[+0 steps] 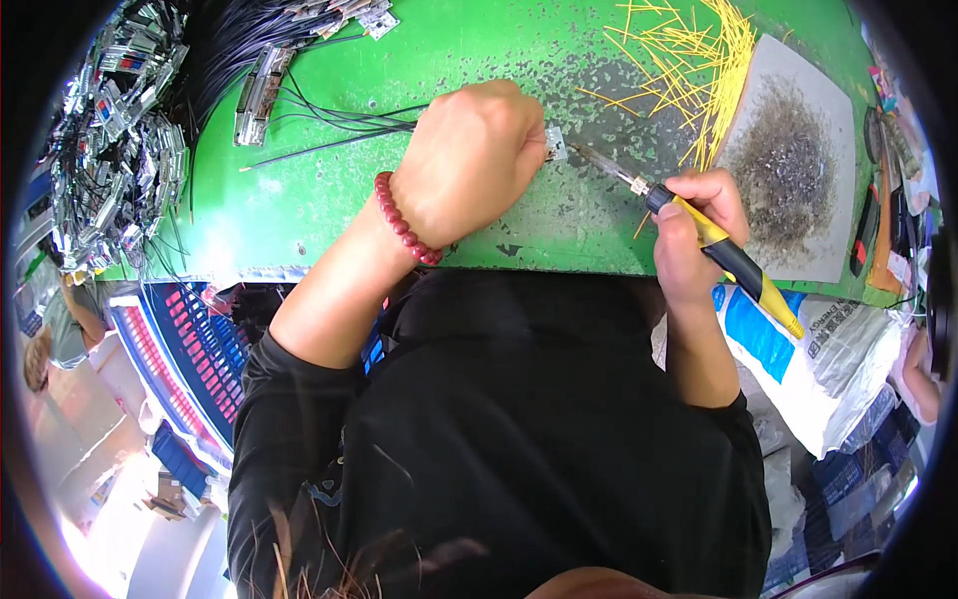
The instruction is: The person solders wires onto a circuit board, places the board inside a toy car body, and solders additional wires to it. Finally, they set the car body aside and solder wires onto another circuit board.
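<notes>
My left hand (469,165), a red bead bracelet at its wrist, is closed on a small silvery metal part (556,144) that sticks out past the thumb side. Black wires (339,122) run out leftward from under that hand; where they end is hidden. Between thumb and fingers, my right hand (699,230) grips a yellow and black soldering iron (733,258). Its tip points up and left and lies just right of the metal part; whether they touch I cannot tell.
The green bench top (349,65) is worn. Yellow thin sticks (723,70) lie far right, beside a grey board (833,110) with dark residue. Metal parts with black wires (261,95) lie left of my hand; a large heap (115,140) sits at the left edge. A white bag (843,349) is below right.
</notes>
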{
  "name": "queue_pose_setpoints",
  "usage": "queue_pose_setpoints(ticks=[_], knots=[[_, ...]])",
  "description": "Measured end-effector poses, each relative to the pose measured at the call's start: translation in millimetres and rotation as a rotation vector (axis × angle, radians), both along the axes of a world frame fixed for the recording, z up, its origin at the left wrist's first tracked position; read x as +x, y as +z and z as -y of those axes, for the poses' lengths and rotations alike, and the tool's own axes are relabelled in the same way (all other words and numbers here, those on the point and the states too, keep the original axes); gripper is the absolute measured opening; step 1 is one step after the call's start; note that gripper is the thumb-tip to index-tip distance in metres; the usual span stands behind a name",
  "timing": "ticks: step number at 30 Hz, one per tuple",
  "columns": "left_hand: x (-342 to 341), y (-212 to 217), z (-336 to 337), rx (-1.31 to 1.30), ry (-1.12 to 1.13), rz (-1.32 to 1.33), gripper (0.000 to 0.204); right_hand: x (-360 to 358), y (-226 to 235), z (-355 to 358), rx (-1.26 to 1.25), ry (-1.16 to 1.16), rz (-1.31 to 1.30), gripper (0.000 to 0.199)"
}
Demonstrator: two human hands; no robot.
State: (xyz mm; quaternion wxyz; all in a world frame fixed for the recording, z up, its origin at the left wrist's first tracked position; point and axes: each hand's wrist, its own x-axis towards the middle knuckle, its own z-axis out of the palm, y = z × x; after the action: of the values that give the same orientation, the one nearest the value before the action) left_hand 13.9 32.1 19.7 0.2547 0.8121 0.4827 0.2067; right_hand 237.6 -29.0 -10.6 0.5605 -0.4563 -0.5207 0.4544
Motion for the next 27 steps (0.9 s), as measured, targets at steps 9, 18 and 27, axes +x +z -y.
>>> queue_pose_setpoints(ticks=[9,18,27], knots=[[2,0,0,-0.033,-0.005,-0.029,0.010,-3,2,-2,-0.032,0.033,-0.020,0.016],[2,-6,1,0.013,0.006,-0.013,0.007,-4,1,-3,-0.053,0.066,0.034,0.017],[2,-5,-2,0.024,0.014,-0.002,0.006,2,-9,-5,0.095,-0.025,-0.072,0.018]])
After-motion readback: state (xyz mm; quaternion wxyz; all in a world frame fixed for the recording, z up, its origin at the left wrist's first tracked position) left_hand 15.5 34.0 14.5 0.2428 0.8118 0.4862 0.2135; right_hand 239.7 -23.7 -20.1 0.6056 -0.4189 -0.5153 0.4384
